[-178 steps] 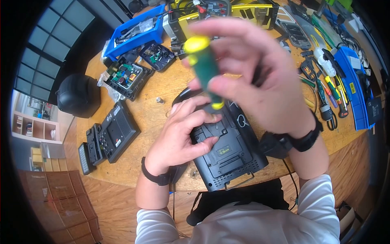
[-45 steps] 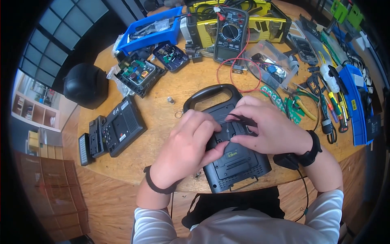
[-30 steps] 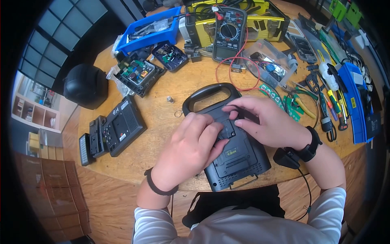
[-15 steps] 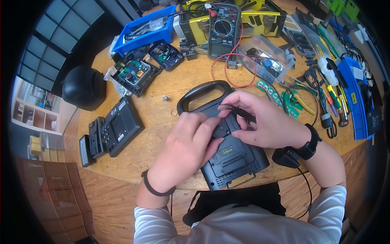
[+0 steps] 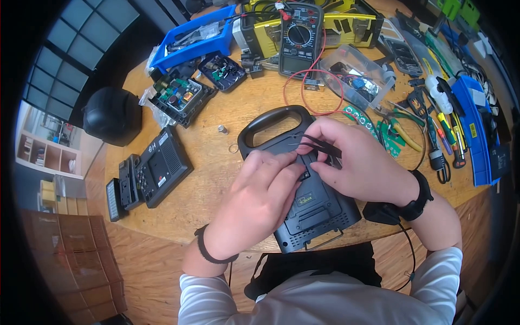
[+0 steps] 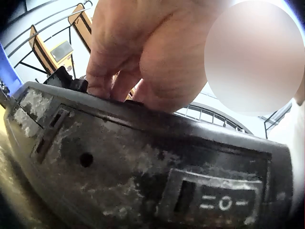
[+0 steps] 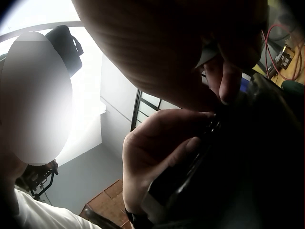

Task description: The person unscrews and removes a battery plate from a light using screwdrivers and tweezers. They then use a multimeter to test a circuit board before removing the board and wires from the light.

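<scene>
A black device [image 5: 319,212] with a loop handle [image 5: 278,115] lies on the wooden table, its mounting plate facing up; the left wrist view shows its scuffed casing [image 6: 114,162] close up. Slim black tweezers [image 5: 324,146] are gripped by my right hand [image 5: 363,162], their thin tips pointing left over the plate's upper part. My left hand [image 5: 254,200] rests on the plate's left side, bent fingertips close to the tweezer tips. Whether those fingertips pinch a small part is hidden. In the dark right wrist view, fingers of my left hand [image 7: 159,157] touch the device.
Left of the device lie a small metal cylinder [image 5: 222,129], a ring [image 5: 233,148] and a black panel unit [image 5: 165,165]. Beyond stand a multimeter [image 5: 299,40] with red leads and a clear box [image 5: 357,78]. Green boards [image 5: 392,138] and hand tools are at the right.
The green-yellow screwdriver from the earliest frame has left my right hand, which now holds tweezers. Most recently, my left fingers have shifted slightly right over the plate, and the tweezer tips show more clearly.
</scene>
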Motion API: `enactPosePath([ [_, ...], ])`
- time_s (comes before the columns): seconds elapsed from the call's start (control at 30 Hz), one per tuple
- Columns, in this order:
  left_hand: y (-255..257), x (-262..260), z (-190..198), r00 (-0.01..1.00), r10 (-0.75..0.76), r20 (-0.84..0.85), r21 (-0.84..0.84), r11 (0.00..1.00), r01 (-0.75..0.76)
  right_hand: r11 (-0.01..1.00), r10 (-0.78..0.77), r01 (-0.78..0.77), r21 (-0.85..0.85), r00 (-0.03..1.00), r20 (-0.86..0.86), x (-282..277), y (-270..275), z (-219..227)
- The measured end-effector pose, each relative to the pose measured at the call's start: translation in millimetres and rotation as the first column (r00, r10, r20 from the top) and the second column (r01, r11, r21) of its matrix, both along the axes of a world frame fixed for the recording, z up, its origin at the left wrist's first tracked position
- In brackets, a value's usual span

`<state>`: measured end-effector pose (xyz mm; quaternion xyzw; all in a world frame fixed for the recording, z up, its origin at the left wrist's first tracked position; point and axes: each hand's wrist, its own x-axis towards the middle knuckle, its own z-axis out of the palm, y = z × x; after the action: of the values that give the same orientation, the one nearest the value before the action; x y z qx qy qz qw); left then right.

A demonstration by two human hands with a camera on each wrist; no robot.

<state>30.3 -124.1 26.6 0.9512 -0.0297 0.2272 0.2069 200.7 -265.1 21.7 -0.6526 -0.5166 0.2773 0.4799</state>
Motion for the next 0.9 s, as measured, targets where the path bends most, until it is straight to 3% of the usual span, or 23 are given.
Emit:
enactPosePath([
  [0.07,-1.6,-0.6,1.1,1.000,0.011,-0.004,0.041,0.999,-0.011,1.000,0.001,-0.001,-0.016,1.000,0.004,-1.3,-0.7,-0.3],
  [0.17,-1.6,-0.7,2.9,1.000,0.013,-0.017,0.036,0.999,-0.013,0.998,-0.054,0.059,0.030,0.988,-0.145,0.8,-1.0,-4.3],
  [0.23,-0.4,-0.8,3.3,1.000,-0.003,-0.025,0.033,0.999,0.004,0.988,-0.079,0.021,-0.154,0.920,-0.385,5.9,-1.1,4.5],
  [0.37,5.0,-0.6,0.1,0.999,-0.027,-0.021,0.018,0.999,0.028,0.995,-0.090,0.066,-0.076,0.923,-0.375,3.2,-7.5,-4.8],
  [0.43,7.6,0.1,-0.3,0.999,-0.039,-0.021,-0.050,0.998,0.038,0.994,-0.083,0.068,-0.090,0.980,-0.181,0.3,-12.5,-0.9],
  [0.57,18.0,3.0,-0.4,0.997,-0.073,-0.033,-0.167,0.984,0.066,0.991,-0.079,0.073,-0.115,0.996,-0.051,-9.9,-17.3,10.5],
  [0.73,19.0,4.3,2.6,0.990,-0.093,-0.109,-0.299,0.953,0.057,0.998,-0.040,0.032,0.055,0.985,0.168,-16.8,-14.2,5.5],
  [0.9,21.4,5.2,-0.4,0.990,-0.116,-0.076,-0.254,0.963,0.093,0.997,-0.056,0.048,0.053,0.984,0.167,-21.5,-13.3,9.1],
])
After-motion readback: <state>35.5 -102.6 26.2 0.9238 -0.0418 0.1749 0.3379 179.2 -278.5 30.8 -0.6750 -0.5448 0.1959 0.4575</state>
